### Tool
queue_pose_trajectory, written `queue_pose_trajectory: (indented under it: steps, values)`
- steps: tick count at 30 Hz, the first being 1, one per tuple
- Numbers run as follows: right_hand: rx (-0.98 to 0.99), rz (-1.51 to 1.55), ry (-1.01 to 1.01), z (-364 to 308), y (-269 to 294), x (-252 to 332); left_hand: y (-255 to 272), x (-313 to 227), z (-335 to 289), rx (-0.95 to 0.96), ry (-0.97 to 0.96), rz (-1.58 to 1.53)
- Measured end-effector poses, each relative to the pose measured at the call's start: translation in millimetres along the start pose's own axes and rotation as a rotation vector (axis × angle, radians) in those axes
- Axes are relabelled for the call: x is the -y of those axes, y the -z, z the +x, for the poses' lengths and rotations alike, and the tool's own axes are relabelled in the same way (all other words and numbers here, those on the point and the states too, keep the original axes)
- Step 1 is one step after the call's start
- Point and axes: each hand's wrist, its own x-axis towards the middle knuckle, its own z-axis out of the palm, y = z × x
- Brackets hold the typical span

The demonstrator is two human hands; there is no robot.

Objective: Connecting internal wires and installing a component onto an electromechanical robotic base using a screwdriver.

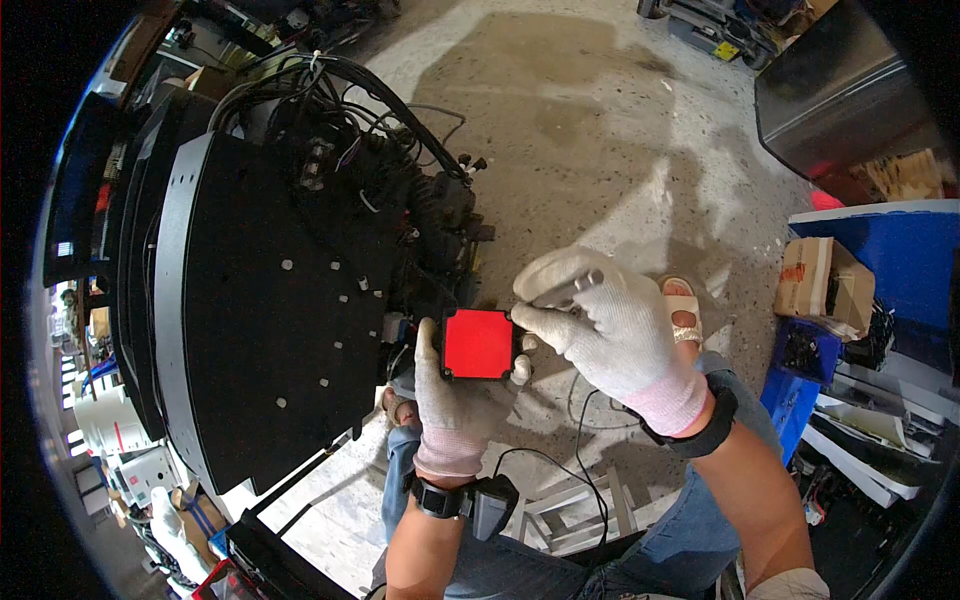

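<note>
A square, flat-looking part with a bright red face and black edges and corners (pixel 478 343) rests in my gloved left hand (pixel 452 415). The thumb lies along its left side and the fingertips curl round its right side. My gloved right hand (pixel 625 335) is closed at the part's upper right corner, with its thumb and forefinger pinched close to that corner. A short, grey, rod-like tool (pixel 570 291) lies across the fingers of this hand. Its tip is hidden, so its exact kind cannot be told. Both gloves are white with pink cuffs.
To my left stands a big black panel (pixel 260 330) with small bolts. Bundled black cables (pixel 370 85) loop at its far end. Blue shelving (pixel 925 250) on the right holds a cardboard box (pixel 822 283). A thin black cable (pixel 555 455) hangs over a metal frame (pixel 570 530) below my hands.
</note>
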Motion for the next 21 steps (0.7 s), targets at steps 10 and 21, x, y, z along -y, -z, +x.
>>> queue_pose_trajectory:
  steps: [10,21]
  values:
    - [-0.257,0.263,-0.446,6,-1,14,-2,5,2,-0.024,-0.079,0.014]
    - [-0.329,0.109,-0.387,9,16,19,3,3,3,-0.029,-0.110,0.021]
